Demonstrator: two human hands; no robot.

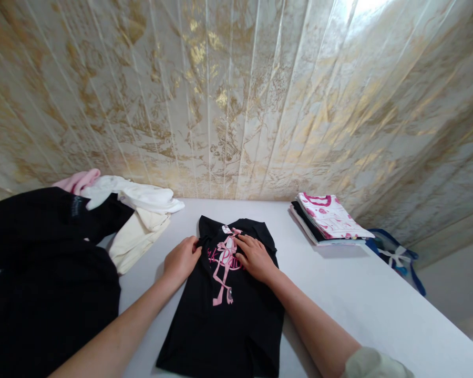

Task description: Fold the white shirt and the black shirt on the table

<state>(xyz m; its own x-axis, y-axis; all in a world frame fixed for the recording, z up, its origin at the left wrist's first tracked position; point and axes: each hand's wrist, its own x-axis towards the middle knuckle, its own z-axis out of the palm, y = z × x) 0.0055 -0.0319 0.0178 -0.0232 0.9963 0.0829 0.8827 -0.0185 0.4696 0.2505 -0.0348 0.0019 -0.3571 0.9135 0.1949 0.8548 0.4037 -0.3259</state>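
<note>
A black T-shirt (pixel 244 320) with a pink cartoon panther print lies in front of me, its sides tucked in to a narrow shape and its upper part creased. My left hand (pixel 183 258) is at the shirt's left edge near the top, fingers curled and pinching the cloth there. Across the print rests my right hand (pixel 256 257), its fingers spread and lying flat on the fabric. Part of the lettering is under the right hand.
The shirt lies on a white table (pixel 323 294). At left is a loose heap with black clothes (pixel 51 283), a white garment (pixel 137 195) and a cream one (pixel 140 236). A folded stack (pixel 331 218) sits back right, beside a blue-edged clear bag (pixel 398 257). A patterned curtain (pixel 236 105) hangs behind.
</note>
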